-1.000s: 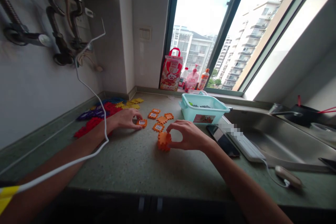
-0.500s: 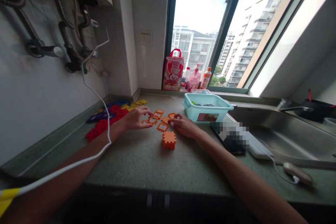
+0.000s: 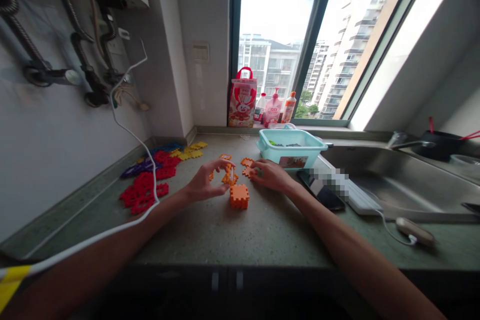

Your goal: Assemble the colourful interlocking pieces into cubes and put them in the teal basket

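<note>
My left hand [image 3: 205,180] grips an orange interlocking puzzle piece [image 3: 230,174] between thumb and fingers, tilted up on edge. Behind that hand lies another orange piece with a printed face [image 3: 225,157], and more orange bits are partly hidden by the fingers. My right hand [image 3: 270,176] has its curled fingertips on an orange piece [image 3: 246,172] with notched edges. Just beyond it, a further orange piece [image 3: 246,161] lies flat. Nearest to me, between both hands, stands a neat stack of orange pieces [image 3: 239,196].
Red puzzle pieces [image 3: 144,190], yellow ones [image 3: 193,150] and purple ones lie to the left. A white cable [image 3: 155,180] crosses above my left forearm. Rightward are a light-blue tub [image 3: 290,152], a black phone [image 3: 322,191], a power strip [image 3: 362,200] and a sink [image 3: 397,180].
My left hand has moved right and toward me, lifting an orange puzzle piece on edge. My right hand has drawn its piece slightly right. The view has shifted a little.
</note>
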### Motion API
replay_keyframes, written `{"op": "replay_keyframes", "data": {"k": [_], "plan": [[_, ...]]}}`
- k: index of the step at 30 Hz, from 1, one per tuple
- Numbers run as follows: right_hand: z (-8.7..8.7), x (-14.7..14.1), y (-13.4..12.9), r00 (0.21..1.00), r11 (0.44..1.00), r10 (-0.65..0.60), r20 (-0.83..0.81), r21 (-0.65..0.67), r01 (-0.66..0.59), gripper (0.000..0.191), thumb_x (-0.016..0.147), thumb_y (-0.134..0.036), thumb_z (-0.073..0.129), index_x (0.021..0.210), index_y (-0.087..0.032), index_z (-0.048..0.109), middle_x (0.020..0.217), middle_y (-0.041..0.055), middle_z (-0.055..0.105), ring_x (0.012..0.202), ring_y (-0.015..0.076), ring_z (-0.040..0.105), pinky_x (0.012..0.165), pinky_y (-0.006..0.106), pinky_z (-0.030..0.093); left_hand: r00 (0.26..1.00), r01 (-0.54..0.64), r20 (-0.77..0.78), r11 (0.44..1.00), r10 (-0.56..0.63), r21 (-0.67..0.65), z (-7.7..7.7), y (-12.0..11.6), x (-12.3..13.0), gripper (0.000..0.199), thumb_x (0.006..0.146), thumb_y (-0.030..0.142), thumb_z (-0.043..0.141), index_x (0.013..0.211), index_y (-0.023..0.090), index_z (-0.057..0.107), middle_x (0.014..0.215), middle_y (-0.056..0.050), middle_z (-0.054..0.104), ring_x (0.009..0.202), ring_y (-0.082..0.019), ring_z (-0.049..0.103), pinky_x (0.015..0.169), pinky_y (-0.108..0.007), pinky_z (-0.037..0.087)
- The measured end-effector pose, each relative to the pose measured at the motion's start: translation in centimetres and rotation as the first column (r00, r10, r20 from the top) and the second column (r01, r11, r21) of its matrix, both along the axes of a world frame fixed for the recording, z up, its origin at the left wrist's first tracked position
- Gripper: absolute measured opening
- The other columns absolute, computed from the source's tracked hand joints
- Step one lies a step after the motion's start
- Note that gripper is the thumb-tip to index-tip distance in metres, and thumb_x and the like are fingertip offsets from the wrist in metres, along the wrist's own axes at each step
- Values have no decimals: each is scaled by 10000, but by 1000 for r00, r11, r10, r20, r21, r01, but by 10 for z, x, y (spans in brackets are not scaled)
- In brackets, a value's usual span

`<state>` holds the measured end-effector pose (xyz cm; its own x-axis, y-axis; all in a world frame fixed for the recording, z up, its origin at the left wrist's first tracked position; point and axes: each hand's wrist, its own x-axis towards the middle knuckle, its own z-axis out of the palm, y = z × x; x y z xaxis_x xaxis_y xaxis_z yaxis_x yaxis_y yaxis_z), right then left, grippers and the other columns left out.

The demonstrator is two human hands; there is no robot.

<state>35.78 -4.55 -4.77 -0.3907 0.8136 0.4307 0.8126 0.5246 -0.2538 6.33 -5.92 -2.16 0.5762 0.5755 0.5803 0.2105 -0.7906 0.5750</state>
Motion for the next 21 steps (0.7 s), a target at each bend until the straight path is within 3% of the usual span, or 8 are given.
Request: {"op": "replay_keyframes", "data": {"k": [3, 6, 8, 12, 15, 17, 19, 21], "plan": [[13, -11, -15, 986, 984, 124, -113, 145, -107, 337, 969, -353, 693, 1290, -250, 684, 1243, 98, 729, 1086, 244, 709, 968, 369, 551, 997, -48, 51, 996, 52, -79, -2, 2, 2, 503, 733, 196, 746, 1225, 219, 645, 1200, -76, 725, 1078, -247, 674, 922, -360, 486], [24, -25, -31, 923, 934, 330, -197, 213, -288, 456, 925, -418, 758, 1339, -269, 639, 1275, 92, 718, 1079, 235, 711, 971, 371, 569, 991, -62, 110, 992, 74, -108, -3, 4, 3, 500, 752, 232, 778, 1233, 234, 642, 1289, -93, 701, 1174, -271, 652, 946, -372, 482], [28, -35, -38, 893, 910, 394, -218, 232, -345, 496, 896, -432, 794, 1338, -277, 632, 1313, 99, 705, 1120, 250, 701, 982, 384, 571, 991, -34, 121, 992, 48, -118, -4, 5, 3, 505, 757, 259, 802, 1240, 249, 655, 1381, -104, 659, 1260, -294, 618, 968, -391, 489], [30, -43, -44, 888, 910, 394, -236, 233, -342, 363, 931, -409, 753, 1254, -271, 664, 1245, 100, 729, 1084, 251, 700, 966, 392, 569, 998, 5, 63, 996, 0, -92, -4, 6, 3, 519, 782, 307, 816, 1282, 276, 682, 1474, -115, 583, 1348, -319, 560, 1044, -449, 499], [36, -38, -47, 913, 925, 354, -205, 223, -308, 344, 914, -386, 743, 1227, -260, 675, 1128, 86, 749, 1001, 245, 702, 921, 386, 571, 1000, -30, -4, 998, 30, 61, 8, 4, -1, 674, 765, 385, 850, 1393, 281, 627, 1481, -132, 565, 1359, -335, 543, 1072, -477, 502], [41, -32, -49, 922, 930, 346, -172, 195, -312, 353, 895, -375, 742, 1218, -252, 675, 1077, 79, 751, 977, 247, 698, 909, 385, 568, 997, -72, -7, 968, 76, 241, 24, -5, -3, 708, 743, 408, 875, 1387, 258, 622, 1383, -137, 626, 1280, -328, 592, 1067, -481, 508], [46, -27, -52, 916, 924, 374, -142, 138, -356, 355, 888, -378, 737, 1212, -249, 672, 1067, 76, 751, 967, 247, 696, 907, 383, 565, 997, -77, 19, 922, 75, 381, 43, -27, -1, 541, 794, 361, 849, 1288, 251, 657, 1138, -88, 721, 1067, -264, 679, 986, -427, 543], [49, -24, -55, 900, 906, 422, -111, 78, -416, 343, 884, -382, 734, 1195, -251, 675, 1076, 73, 753, 968, 252, 700, 918, 388, 562, 998, 36, 33, 904, -55, 427, 62, -63, 6, 348, 874, 281, 780, 1202, 271, 666, 838, 8, 724, 777, -169, 689, 831, -328, 562]]}}
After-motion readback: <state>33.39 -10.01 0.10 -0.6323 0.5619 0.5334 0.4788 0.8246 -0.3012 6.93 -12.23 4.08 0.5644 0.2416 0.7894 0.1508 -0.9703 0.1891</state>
